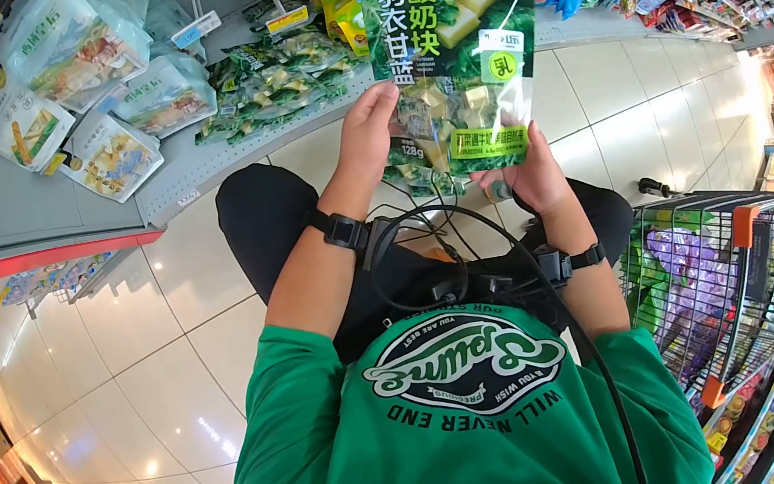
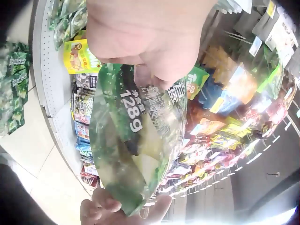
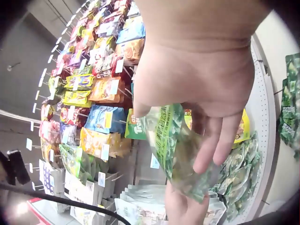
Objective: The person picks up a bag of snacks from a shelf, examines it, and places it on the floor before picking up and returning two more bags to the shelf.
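Held up in front of the body is a green snack pouch [image 1: 454, 59] of kale yogurt cubes, its printed front with 128g showing in the head view. My left hand [image 1: 373, 138] grips its left edge, thumb on the front. At the lower right corner my right hand [image 1: 541, 179] holds it, with fingers passing behind. The left wrist view shows the pouch [image 2: 126, 136] from the side, my left hand [image 2: 145, 37] above and right fingertips below. In the right wrist view, fingers of my right hand [image 3: 197, 79] lie along the pouch [image 3: 176, 150].
Similar green pouches [image 1: 281, 81] lie on the grey shelf [image 1: 194, 176] ahead, beside pale snack bags [image 1: 78, 48]. More green pouches [image 2: 16, 89] lie on the tiled floor. Colourful bags [image 3: 101, 89] hang on hooks. A wire shopping cart [image 1: 707, 282] stands at the right; cables cross my lap.
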`<state>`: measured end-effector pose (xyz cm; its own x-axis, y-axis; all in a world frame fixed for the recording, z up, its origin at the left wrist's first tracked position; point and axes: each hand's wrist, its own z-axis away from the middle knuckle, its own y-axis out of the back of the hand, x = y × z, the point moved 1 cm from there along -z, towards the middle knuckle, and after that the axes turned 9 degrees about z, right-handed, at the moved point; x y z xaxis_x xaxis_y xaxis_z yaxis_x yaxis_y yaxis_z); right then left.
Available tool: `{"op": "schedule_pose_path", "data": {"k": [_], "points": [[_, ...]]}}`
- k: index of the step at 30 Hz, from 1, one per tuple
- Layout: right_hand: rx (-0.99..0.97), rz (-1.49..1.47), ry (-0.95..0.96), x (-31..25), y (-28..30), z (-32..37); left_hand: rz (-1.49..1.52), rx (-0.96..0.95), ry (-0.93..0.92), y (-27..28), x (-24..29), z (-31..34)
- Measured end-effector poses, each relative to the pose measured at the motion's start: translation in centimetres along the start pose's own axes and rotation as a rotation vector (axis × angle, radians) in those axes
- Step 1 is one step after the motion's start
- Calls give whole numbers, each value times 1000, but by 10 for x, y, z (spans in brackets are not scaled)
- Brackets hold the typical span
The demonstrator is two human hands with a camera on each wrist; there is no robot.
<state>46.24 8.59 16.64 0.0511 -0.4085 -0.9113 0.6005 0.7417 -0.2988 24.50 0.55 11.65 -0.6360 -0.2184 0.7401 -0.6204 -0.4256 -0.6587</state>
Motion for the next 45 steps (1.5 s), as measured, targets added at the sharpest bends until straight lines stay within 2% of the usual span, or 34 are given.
{"op": "schedule_pose_path", "data": {"k": [2,5,10,18,23,45], "points": [[49,-59,-32,2,-1,3,74,26,-16,-2,-2,-1],[98,68,-29,-4,-8,8,106,-6,20,4,-6,-6],[46,48,7,-3,-6,11,137,17,69,0,0,-1],[86,86,-6,-3,-8,10,120,33,65,6,-3,-5],[87,135,3,-3,-4,10,181,-94,78,3,-4,-8],[112,53,34,1,3,11,175,-97,112,7,-12,-13]]}}
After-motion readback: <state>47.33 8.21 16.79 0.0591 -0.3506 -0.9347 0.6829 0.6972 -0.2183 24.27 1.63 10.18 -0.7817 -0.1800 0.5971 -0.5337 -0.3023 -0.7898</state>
